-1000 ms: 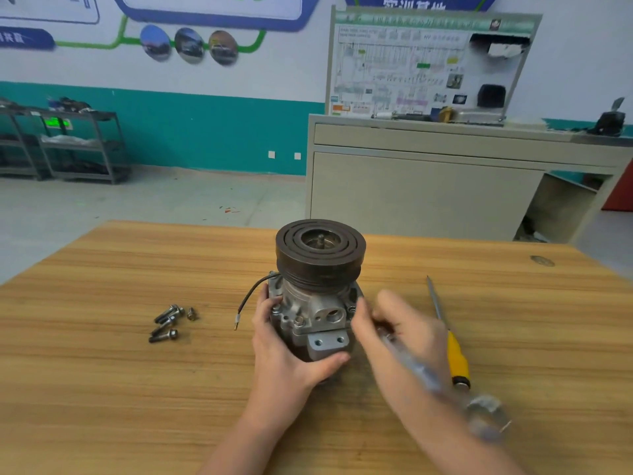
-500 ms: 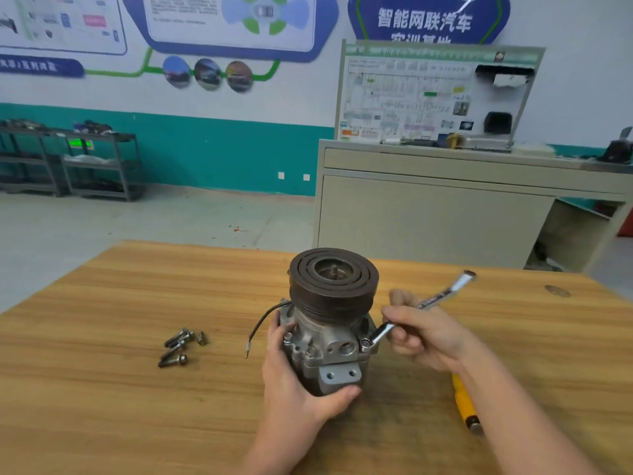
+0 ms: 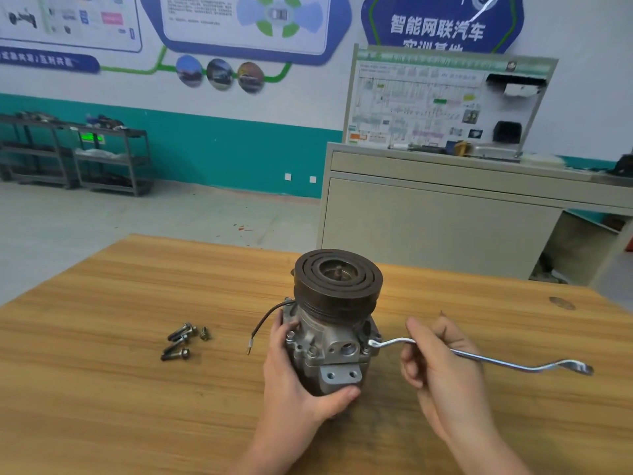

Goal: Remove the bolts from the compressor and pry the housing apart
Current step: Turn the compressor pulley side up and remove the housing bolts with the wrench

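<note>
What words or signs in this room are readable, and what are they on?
"智能网联汽车": white characters on the blue wall sign.
The line beneath it is cut off by the display board: unreadable.
Blue banner at left: white characters, too blurred.
Wall posters and the display board's diagram: print too small.
Compressor, wrench, bolts: no markings legible.
</note>
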`<state>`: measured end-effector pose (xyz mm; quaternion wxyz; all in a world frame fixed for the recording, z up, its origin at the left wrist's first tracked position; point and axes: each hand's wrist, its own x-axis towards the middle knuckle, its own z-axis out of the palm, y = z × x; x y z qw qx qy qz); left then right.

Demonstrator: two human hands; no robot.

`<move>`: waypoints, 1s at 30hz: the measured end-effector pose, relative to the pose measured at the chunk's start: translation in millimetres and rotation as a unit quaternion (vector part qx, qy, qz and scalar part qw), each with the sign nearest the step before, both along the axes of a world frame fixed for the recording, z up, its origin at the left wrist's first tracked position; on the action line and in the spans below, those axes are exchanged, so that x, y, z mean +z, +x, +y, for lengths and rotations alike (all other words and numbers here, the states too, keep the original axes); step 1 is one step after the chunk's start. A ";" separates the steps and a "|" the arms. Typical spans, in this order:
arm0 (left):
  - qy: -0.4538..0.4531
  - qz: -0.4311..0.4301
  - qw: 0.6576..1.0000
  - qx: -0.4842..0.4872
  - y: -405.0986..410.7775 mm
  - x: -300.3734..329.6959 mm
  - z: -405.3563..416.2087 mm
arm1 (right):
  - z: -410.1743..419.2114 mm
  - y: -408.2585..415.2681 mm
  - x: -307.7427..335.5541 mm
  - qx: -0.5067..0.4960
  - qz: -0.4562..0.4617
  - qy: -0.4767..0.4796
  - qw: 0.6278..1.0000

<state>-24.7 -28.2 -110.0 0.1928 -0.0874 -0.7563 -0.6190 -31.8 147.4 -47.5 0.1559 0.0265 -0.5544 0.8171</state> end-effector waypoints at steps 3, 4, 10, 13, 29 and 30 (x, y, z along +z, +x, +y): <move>-0.002 0.004 1.000 0.001 2.1 2.4 -0.1 | -12.3 13.4 1.4 -0.071 0.038 0.125 0.989; -0.004 0.005 1.000 0.001 2.6 3.3 -0.1 | -18.7 18.9 -0.2 -0.092 0.062 0.181 0.977; -0.005 0.010 1.000 0.004 3.8 5.3 0.6 | -42.5 41.1 -18.4 -0.223 0.213 0.450 0.838; 0.005 0.016 1.000 -0.004 2.0 3.6 1.0 | -26.6 35.6 -13.2 -0.113 0.085 0.263 0.954; 0.000 0.008 1.000 0.009 -3.0 -1.3 0.7 | 22.1 -46.7 19.8 0.243 -0.056 -0.125 0.960; -0.002 0.013 1.000 0.010 -3.3 -0.7 0.8 | 20.1 -39.1 17.8 0.188 -0.037 -0.119 0.974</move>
